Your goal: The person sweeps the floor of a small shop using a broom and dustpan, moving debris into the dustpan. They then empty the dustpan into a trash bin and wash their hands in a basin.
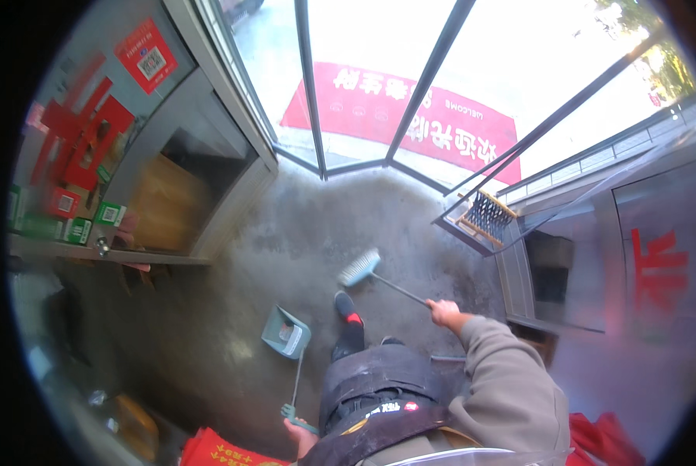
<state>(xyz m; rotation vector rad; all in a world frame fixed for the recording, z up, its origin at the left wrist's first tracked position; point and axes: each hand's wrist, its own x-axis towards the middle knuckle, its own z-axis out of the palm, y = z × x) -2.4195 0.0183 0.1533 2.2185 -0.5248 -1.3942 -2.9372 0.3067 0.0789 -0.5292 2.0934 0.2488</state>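
Note:
My right hand is closed around the handle of a broom, its pale blue-grey head low over the concrete floor just ahead of my shoe. The broom's thin dark stick slants from the head down to my fist. Down at the lower left, my left hand grips the light green-grey handle end of a dustpan. Its grey-blue pan rests on the floor, left of my foot, with a label stuck on it. What lies inside the pan is too small to make out.
Glass doors and panels stand ahead, with a red mat beyond them. A rack stands by the right panel. A glass-fronted counter lines the left side. Red cloth hangs near my left hand.

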